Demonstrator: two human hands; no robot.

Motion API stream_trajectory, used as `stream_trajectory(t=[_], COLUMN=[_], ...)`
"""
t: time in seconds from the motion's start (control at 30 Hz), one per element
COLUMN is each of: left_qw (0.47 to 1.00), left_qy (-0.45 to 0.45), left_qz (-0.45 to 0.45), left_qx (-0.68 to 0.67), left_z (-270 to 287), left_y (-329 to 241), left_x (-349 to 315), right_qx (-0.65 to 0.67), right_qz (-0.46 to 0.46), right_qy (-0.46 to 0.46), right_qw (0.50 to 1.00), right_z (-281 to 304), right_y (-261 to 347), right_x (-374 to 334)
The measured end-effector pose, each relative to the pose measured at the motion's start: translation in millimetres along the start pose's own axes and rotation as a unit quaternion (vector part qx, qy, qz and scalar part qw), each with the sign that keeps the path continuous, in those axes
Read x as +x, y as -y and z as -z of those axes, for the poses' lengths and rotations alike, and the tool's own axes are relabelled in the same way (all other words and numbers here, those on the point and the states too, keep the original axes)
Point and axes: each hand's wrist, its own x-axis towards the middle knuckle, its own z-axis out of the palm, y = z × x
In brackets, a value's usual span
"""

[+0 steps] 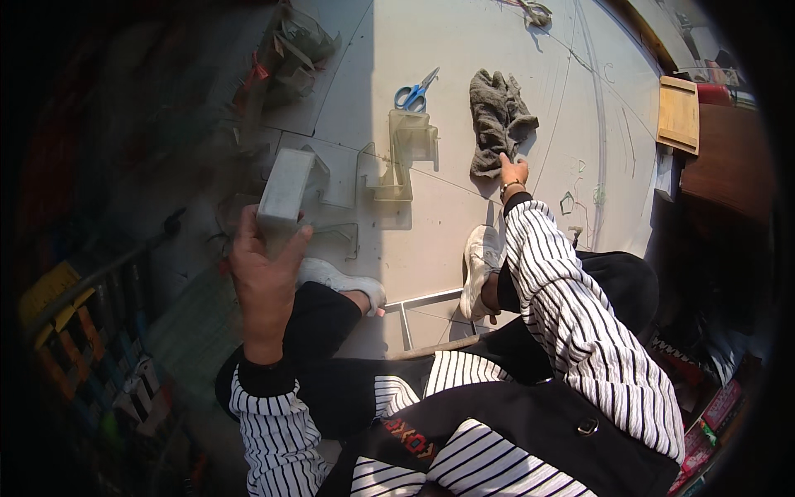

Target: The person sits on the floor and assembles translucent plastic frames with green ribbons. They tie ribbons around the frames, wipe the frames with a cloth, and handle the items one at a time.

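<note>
My left hand [269, 269] is closed around the lower end of a whitish, box-shaped plastic piece [286, 184], raised above the floor. Out to the right, my right hand [513, 171] pinches the near end of a crumpled dark grey cloth [497, 112] lying on the tiles. Between the hands, several translucent, angular plastic pieces [398, 178] rest on the floor, partly in shadow. A pair of blue-handled scissors [411, 98] lies just beyond them, blades pointing away.
A tangled bundle of straps [302, 54] sits in shade at the far left. A metal frame [406, 325] lies near my shoes. Small green scraps [567, 203] dot the tiles right of the cloth. At the right edge stands a wooden box [678, 114]; tools hang on a rack [87, 311] at left.
</note>
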Motion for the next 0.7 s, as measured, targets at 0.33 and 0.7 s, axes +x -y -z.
stream_trajectory(t=[0.33, 0.7], left_qw=[0.998, 0.981], left_qy=[0.053, 0.053], left_qz=[-0.003, -0.185], left_qx=[-0.043, -0.001], left_z=[-16.2, -49.0], left_y=[-15.3, -30.9], left_x=[0.3, 8.6], right_qx=[0.218, 0.475], right_qz=[0.101, 0.497], right_qy=[-0.086, -0.081], right_qw=[0.967, 0.722], right_z=[2.0, 214.1], right_y=[47.2, 190.4], right_x=[11.2, -153.5])
